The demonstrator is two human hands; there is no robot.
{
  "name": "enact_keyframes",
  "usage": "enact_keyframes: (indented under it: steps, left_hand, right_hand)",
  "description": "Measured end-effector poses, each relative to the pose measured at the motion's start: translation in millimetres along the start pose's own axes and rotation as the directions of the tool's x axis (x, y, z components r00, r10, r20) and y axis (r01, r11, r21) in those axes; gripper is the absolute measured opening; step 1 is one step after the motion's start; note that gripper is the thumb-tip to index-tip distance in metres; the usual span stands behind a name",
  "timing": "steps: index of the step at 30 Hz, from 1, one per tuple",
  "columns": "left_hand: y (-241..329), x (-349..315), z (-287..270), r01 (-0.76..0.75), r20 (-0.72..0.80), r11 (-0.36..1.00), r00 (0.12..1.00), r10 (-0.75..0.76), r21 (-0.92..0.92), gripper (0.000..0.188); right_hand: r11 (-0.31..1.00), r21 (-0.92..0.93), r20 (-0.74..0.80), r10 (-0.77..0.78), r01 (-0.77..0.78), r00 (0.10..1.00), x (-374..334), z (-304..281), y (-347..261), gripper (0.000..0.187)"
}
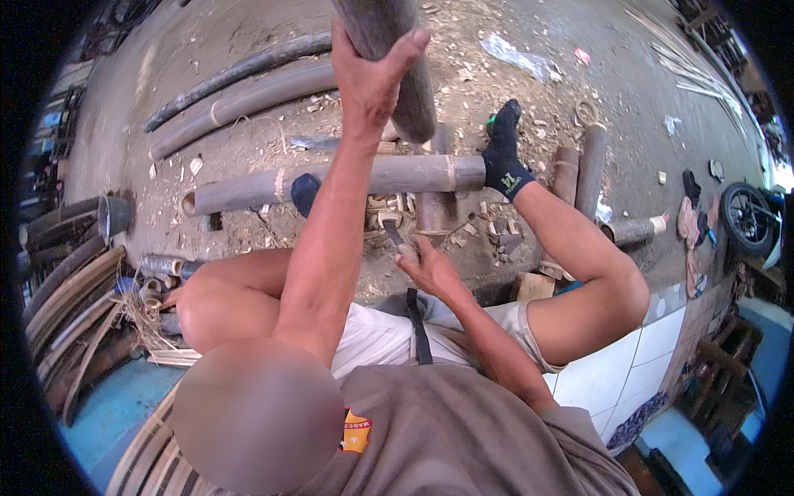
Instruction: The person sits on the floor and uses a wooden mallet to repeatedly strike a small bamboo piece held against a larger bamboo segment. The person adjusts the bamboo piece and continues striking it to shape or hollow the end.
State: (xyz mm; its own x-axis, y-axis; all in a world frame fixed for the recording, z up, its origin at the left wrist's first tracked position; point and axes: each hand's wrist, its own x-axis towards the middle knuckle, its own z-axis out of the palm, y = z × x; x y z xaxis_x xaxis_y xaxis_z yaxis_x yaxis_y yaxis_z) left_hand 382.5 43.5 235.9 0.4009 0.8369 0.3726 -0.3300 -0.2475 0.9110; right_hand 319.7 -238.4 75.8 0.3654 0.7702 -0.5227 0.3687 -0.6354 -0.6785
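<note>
My left hand [370, 83] is raised at the top, its fingers against the far side of a thick bamboo pole [389, 33] and its thumb along the near side. The pole stands tilted, its lower end close above another bamboo pole [372, 175] lying crosswise between my feet. My right hand [430, 269] is low in front of my lap, closed around a small tool with a narrow dark blade [391, 228]. The blade points up and left; most of its handle is hidden in my fingers. Beneath the crosswise pole lies a short bamboo piece [434, 213].
Wood chips [463, 107] cover the ground ahead. Further poles [248, 103] lie to the left, and short bamboo pieces [591, 165] sit beside my right foot in its dark sock [503, 149]. Curved bamboo strips [74, 289] are piled at left. A motorbike wheel [748, 219] stands at far right.
</note>
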Motion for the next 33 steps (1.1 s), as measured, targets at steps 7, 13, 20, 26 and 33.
enact_keyframes:
  steps: [7,13,20,26,33]
  left_hand:
    - [-43,-68,37,0.074,0.095,0.996,0.992,-0.079,0.047,0.073]
    - [-63,-85,41,0.120,0.121,0.993,0.985,-0.122,0.021,0.072]
    - [-67,-87,41,0.104,0.126,0.982,0.984,-0.124,0.156,0.074]
    - [-74,-91,43,0.085,0.152,0.975,0.982,-0.117,0.203,0.076]
    - [-75,-94,41,0.083,0.166,0.962,0.978,-0.129,0.259,0.080]
  right_hand:
    - [0.597,0.802,-0.145,0.229,-0.021,0.962,-57,-70,10,0.034]
    - [0.742,0.669,-0.254,0.273,-0.035,0.928,-30,-97,33,0.027]
    - [0.919,0.378,-0.345,0.254,-0.114,0.904,-8,-105,12,0.032]
    - [0.993,-0.013,-0.474,0.094,-0.114,0.876,38,-108,2,0.036]
    - [0.962,-0.152,-0.374,0.156,-0.227,0.914,32,-81,17,0.037]
